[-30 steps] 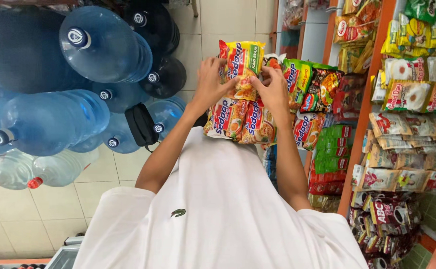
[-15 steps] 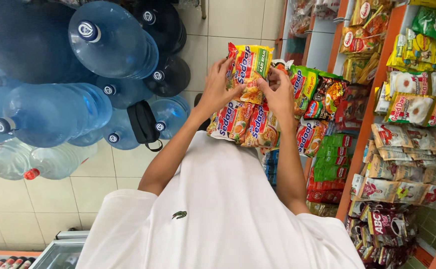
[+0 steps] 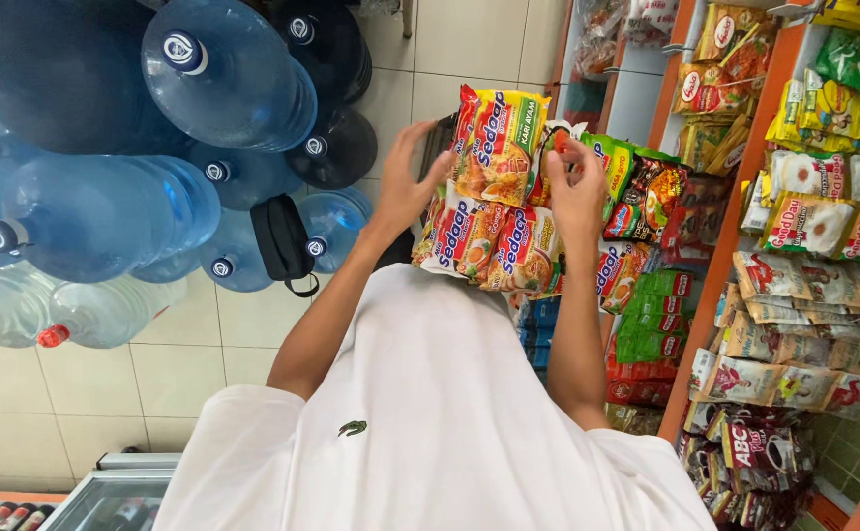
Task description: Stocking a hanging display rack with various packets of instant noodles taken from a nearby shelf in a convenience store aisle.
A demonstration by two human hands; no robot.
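Left hand (image 3: 402,187) has let go, fingers now spread beside the yellow-orange plastic noodle packets (image 3: 494,197); right hand (image 3: 575,187) fingers still pinch the top packet

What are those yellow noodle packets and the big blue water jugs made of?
The yellow noodle packets look like thin glossy plastic film: they crinkle and catch the light, with printed pictures. The big blue water jugs seem to be hard see-through plastic, tinted blue; you can see through their walls. The right hand touches the packets and the left hand is spread open beside them.
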